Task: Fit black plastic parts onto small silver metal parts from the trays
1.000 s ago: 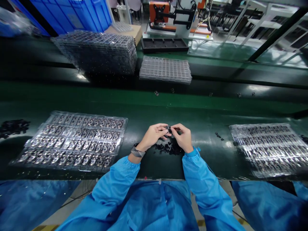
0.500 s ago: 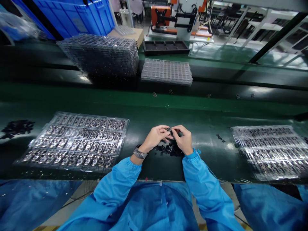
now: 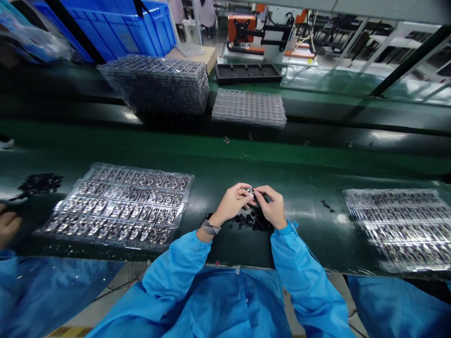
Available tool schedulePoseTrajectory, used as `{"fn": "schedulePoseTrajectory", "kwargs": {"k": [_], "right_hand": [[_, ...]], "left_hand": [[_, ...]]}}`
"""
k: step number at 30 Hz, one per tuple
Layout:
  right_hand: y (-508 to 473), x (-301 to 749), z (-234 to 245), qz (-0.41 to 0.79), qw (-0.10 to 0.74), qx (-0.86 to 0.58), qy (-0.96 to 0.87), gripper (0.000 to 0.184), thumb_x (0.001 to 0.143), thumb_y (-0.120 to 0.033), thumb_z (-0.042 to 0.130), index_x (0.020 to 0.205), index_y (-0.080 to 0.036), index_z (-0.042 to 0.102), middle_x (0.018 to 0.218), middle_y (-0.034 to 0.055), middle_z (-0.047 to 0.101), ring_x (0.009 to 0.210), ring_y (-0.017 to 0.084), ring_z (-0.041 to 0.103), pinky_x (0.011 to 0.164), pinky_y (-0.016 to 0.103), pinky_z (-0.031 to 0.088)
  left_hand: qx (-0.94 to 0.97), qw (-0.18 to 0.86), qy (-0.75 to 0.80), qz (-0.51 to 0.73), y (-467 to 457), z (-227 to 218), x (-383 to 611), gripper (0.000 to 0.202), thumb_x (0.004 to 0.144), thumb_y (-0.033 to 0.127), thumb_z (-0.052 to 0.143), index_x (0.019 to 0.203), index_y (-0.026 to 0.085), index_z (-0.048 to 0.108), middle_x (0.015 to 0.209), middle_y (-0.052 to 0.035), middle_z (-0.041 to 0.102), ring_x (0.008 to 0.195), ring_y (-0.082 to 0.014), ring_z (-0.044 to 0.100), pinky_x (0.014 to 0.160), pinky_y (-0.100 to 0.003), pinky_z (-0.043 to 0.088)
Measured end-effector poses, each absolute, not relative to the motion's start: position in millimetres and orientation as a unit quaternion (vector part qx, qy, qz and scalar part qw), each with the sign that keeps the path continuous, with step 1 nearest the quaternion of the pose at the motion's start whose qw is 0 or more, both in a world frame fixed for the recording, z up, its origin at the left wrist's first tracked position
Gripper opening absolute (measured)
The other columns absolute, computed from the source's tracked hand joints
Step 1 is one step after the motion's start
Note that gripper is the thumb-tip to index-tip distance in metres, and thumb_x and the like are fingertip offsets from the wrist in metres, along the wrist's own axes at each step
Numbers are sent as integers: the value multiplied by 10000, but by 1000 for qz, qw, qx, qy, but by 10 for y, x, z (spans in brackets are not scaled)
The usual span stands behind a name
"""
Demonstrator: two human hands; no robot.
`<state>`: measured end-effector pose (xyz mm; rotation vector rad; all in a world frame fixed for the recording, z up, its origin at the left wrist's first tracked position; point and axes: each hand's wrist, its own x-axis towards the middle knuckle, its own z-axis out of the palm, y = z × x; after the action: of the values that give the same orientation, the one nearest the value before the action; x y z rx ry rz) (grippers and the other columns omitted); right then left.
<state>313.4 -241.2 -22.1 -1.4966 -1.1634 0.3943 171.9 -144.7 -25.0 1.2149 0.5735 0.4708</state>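
Observation:
My left hand (image 3: 233, 203) is closed, pinching a small silvery circuit board (image 3: 250, 192) between thumb and fingertips. My right hand (image 3: 272, 206) meets it from the other side, thumb and fingers pressed together at the board's right edge; whether they also hold a smaller piece is too fine to see. Under both hands lies a loose pile of small black pieces (image 3: 252, 220) on the green work surface (image 3: 204, 188). To the left is a clear plastic tray (image 3: 190, 184) with rows of similar boards.
Another filled tray (image 3: 347, 193) lies at the right, near a few black bits (image 3: 327, 206). Stacked clear trays (image 3: 165, 89), lower trays (image 3: 249, 109) and a black tray (image 3: 248, 73) stand behind. At far left are a black pile (image 3: 40, 184) and a co-worker's hand (image 3: 7, 226).
The board between my fingers now shows its bright, silvery face. A co-worker's hand has come into view at the left edge. The whole view has shifted slightly.

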Motion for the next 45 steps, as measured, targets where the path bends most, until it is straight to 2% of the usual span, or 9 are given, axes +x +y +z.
{"fn": "schedulePoseTrajectory", "kwargs": {"k": [3, 7, 14, 18, 28, 35, 40, 45], "right_hand": [[-2412, 3137, -243, 190, 588, -645, -449, 131, 914, -328, 692, 945, -210, 741, 904, 69, 764, 810, 213, 705, 783, 350, 569], [-2448, 3154, -208, 260, 606, -645, -387, 273, 795, -400, 809, 965, -198, 745, 873, 79, 776, 808, 237, 729, 769, 356, 593], [-2437, 3259, -211, 378, 580, -652, -308, 429, 603, -495, 914, 864, -182, 782, 832, 97, 773, 740, 241, 725, 656, 297, 610], [-2457, 3292, -211, 406, 559, -663, -289, 465, 544, -518, 930, 837, -182, 798, 821, 97, 773, 725, 247, 722, 638, 285, 613], [-2472, 3351, -249, 402, 526, -679, -319, 456, 596, -579, 891, 804, -181, 811, 765, 84, 759, 717, 229, 702, 650, 250, 595], [-2422, 3292, -224, 397, 534, -669, -331, 473, 579, -573, 901, 808, -172, 797, 728, 82, 750, 671, 236, 702, 625, 291, 596], [-2434, 3175, -85, 395, 545, -638, -374, 376, 698, -540, 862, 793, -187, 777, 784, 79, 762, 715, 223, 691, 687, 317, 579], [-2415, 3227, -105, 418, 572, -590, -388, 331, 823, -520, 788, 825, -193, 739, 777, 1, 703, 704, 156, 652, 716, 269, 546]], "left_hand": [[579, 739, 261, 225, -1474, -246, 1722, 451, 841, 364, 782, 1182, 136, 594, 871, -51, 718, 782, -218, 775, 621, -241, 575], [602, 716, 256, 243, -1540, -177, 1674, 425, 847, 339, 764, 1196, 143, 620, 894, -60, 728, 765, -194, 766, 647, -234, 558], [642, 690, 235, 238, -1538, -136, 1599, 395, 876, 256, 709, 1252, 145, 665, 956, -90, 748, 824, -208, 774, 722, -261, 567], [682, 655, 238, 221, -1533, -96, 1542, 436, 891, 298, 715, 1302, 161, 659, 1038, -103, 764, 891, -224, 778, 809, -293, 581], [704, 647, 242, 167, -1537, 81, 1496, 441, 916, 277, 704, 1341, 175, 644, 1056, -98, 780, 921, -228, 781, 869, -316, 585], [674, 673, 225, 206, -1511, -25, 1524, 423, 884, 290, 726, 1277, 149, 661, 979, -98, 768, 823, -211, 777, 770, -286, 582], [608, 726, 231, 223, -1548, -74, 1581, 450, 848, 355, 756, 1219, 128, 639, 914, -93, 747, 760, -202, 767, 677, -260, 569], [595, 738, 232, 218, -1459, -131, 1653, 496, 831, 403, 780, 1210, 136, 604, 857, -55, 726, 752, -211, 770, 646, -252, 572]]}}
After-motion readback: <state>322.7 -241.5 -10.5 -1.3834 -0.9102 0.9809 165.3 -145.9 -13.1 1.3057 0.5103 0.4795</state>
